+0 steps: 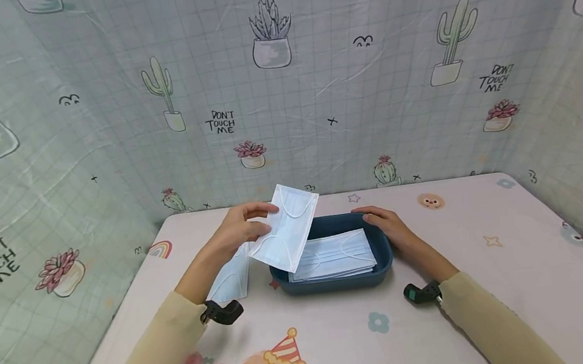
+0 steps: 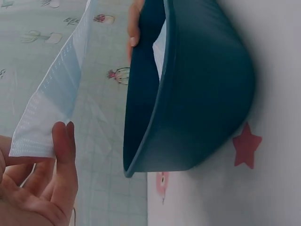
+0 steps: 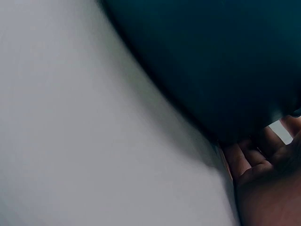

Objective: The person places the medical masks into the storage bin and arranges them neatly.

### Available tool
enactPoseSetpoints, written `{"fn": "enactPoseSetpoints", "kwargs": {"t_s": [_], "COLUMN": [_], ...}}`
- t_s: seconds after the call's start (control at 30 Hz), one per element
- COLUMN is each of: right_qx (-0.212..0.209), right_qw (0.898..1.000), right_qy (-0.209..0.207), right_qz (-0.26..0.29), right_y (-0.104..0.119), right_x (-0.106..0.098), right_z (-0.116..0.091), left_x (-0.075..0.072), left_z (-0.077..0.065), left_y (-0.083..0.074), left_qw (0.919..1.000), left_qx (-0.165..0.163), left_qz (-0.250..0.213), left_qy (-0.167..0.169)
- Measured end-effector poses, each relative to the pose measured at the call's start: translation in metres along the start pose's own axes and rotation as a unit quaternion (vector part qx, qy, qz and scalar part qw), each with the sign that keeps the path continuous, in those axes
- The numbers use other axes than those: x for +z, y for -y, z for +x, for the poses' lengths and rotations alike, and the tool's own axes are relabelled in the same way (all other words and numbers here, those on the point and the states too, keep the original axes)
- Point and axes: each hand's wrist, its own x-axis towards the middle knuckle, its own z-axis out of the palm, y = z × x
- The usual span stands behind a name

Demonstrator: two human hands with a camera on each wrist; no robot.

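A light blue face mask (image 1: 289, 226) with white ear loops is pinched at its edge between the thumb and fingers of my left hand (image 1: 244, 224). It hangs tilted above the left end of a dark blue plastic bin (image 1: 333, 285). Inside the bin lies a stack of folded-flat face masks (image 1: 341, 255). My right hand (image 1: 390, 225) grips the bin's right end, some fingers over the rim and others against the outer wall (image 3: 202, 70). Another face mask (image 1: 232, 279) lies on the table left of the bin, partly hidden by the held one.
The table (image 1: 346, 347) has a pale cover printed with cartoon figures and stars. Behind it and at both sides hangs a curtain (image 1: 324, 91) with cactus prints. A small black device sits at each wrist.
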Motion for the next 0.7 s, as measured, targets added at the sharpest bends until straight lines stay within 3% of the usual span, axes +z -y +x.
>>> {"fn": "enactPoseSetpoints", "kwargs": {"t_s": [0.3, 0.7], "right_qx": [0.002, 0.013], "right_qw": [1.0, 1.0], "right_qy": [-0.003, 0.0], "right_qz": [-0.005, 0.011], "right_y": [0.0, 0.001], "right_x": [-0.001, 0.001], "right_z": [0.0, -0.001], "left_x": [0.015, 0.037], "left_z": [0.028, 0.056], "left_y": [-0.022, -0.055], "left_qw": [0.993, 0.9621], "left_qx": [0.03, 0.063], "left_qz": [0.041, 0.137], "left_qy": [0.107, 0.227]}}
